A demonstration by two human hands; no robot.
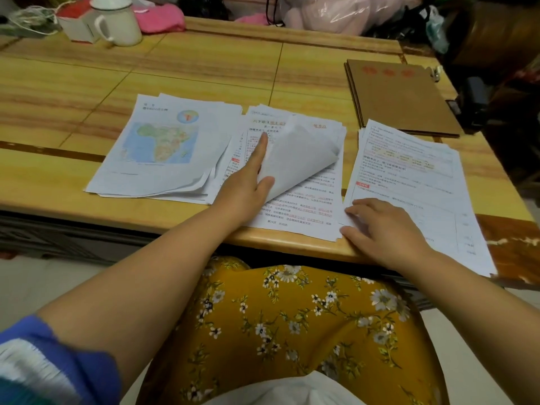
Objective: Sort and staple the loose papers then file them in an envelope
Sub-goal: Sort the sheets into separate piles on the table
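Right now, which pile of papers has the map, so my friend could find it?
Look at the yellow wooden table with three paper piles in a row. The map pile is farthest left, beside the middle pile. Only its top page shows a colored map; the others show just text.

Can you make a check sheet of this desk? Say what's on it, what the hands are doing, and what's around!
Surface: wooden table, worn near right corner.
Job's things: map pile, middle pile, right pile, brown envelopes; stapler not clearly seen.
Clutter: white mug, small box.
Grippers: left hand lifts the middle pile's top sheet; right hand rests flat on right pile.
Cables: white string.
Surroundings: pink cloth, bags.
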